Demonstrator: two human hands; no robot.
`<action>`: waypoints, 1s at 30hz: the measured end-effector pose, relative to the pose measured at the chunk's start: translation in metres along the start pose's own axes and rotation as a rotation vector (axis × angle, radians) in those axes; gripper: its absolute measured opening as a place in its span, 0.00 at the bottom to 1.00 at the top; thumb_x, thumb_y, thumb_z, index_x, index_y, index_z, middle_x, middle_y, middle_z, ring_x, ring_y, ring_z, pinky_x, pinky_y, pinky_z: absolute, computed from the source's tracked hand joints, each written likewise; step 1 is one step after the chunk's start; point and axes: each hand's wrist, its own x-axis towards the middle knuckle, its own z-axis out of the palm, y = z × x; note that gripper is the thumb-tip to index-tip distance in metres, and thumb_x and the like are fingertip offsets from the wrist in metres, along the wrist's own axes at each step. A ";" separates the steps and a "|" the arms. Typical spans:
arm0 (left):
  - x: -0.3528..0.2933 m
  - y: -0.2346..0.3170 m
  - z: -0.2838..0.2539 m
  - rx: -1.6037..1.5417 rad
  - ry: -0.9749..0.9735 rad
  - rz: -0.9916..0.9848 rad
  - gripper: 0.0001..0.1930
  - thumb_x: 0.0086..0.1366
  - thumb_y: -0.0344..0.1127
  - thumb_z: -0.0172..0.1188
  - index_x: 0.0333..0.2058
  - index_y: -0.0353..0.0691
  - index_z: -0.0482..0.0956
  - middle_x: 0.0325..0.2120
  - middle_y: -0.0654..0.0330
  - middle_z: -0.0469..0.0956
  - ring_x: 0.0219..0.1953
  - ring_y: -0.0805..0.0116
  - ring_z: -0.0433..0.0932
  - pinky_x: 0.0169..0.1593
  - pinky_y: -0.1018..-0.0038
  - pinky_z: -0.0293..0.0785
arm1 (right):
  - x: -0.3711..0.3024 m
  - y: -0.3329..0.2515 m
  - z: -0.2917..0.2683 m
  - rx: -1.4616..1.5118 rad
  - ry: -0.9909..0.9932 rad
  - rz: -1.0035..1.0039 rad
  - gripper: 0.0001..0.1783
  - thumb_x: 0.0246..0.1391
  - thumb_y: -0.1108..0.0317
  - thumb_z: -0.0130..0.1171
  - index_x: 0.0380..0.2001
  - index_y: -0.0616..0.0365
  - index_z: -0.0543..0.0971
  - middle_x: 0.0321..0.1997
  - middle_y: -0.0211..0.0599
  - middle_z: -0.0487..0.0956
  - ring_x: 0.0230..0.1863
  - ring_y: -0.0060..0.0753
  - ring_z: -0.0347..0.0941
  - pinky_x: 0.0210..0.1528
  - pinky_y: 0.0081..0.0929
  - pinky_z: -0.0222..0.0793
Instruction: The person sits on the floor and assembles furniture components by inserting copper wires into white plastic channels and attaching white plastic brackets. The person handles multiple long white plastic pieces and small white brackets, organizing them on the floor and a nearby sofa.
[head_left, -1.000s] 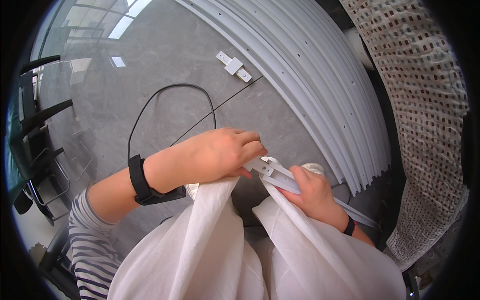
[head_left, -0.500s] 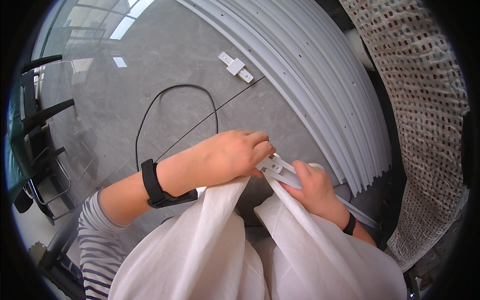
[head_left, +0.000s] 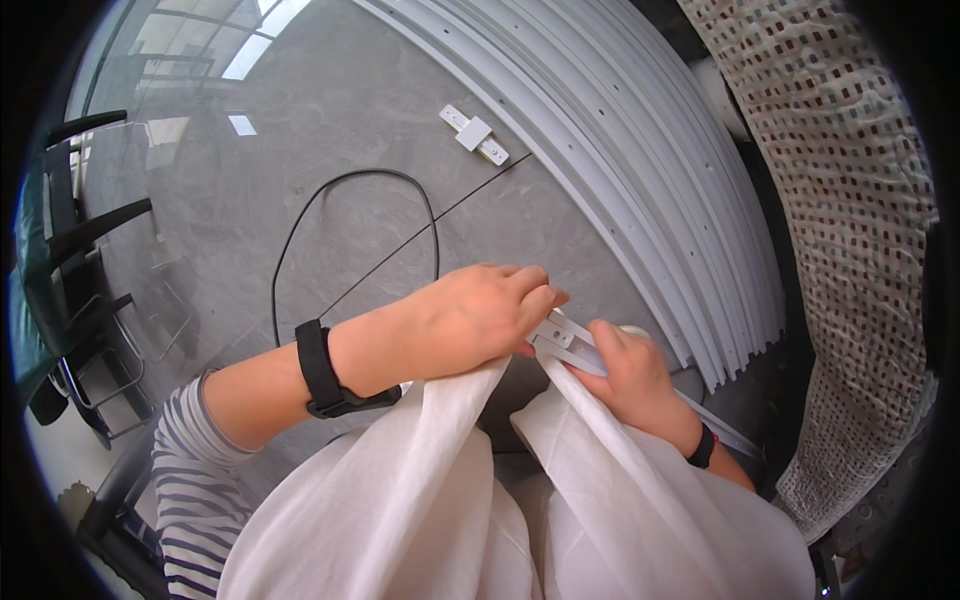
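Note:
Over my lap, my right hand [head_left: 640,380] is wrapped round a white track rail [head_left: 583,352] near its end. A white connector piece [head_left: 556,333] with a small round screw sits in the open channel at that end. My left hand [head_left: 490,315] is closed over the connector's outer part, which its fingers hide. Its thumb lies beneath, close to the rail's end. Further off, a second white connector [head_left: 473,134] lies on the grey floor, with a square middle and two narrow arms.
Long white rails [head_left: 620,160] lie side by side on the floor at the right. A black cable [head_left: 345,176] loops on the grey floor [head_left: 350,110]. Chairs [head_left: 70,240] stand at the left. A patterned cloth [head_left: 840,200] hangs at far right. White fabric [head_left: 400,500] covers my legs.
My left hand has shifted slightly to the right, toward my right hand. The connector and the rail's end have moved a little the same way. My right hand keeps its grip.

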 end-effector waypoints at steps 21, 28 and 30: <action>0.003 -0.009 -0.016 0.066 0.018 0.053 0.22 0.54 0.36 0.71 0.45 0.33 0.76 0.37 0.53 0.80 0.42 0.52 0.80 0.47 0.62 0.76 | -0.022 0.018 -0.014 0.137 0.044 0.059 0.28 0.44 0.59 0.75 0.47 0.59 0.77 0.35 0.48 0.82 0.33 0.51 0.81 0.33 0.39 0.77; 0.004 0.000 -0.013 0.069 -0.041 0.084 0.22 0.50 0.36 0.72 0.42 0.31 0.79 0.31 0.55 0.81 0.36 0.54 0.81 0.43 0.63 0.78 | -0.029 0.016 -0.015 0.140 0.033 0.020 0.28 0.44 0.59 0.76 0.46 0.60 0.78 0.32 0.48 0.82 0.31 0.50 0.81 0.33 0.37 0.78; 0.004 0.001 -0.013 0.089 -0.074 0.079 0.22 0.50 0.36 0.72 0.42 0.29 0.79 0.31 0.54 0.81 0.36 0.55 0.82 0.43 0.64 0.78 | -0.030 0.015 -0.014 0.140 0.023 0.019 0.28 0.44 0.59 0.76 0.46 0.60 0.78 0.32 0.47 0.82 0.30 0.49 0.81 0.32 0.37 0.77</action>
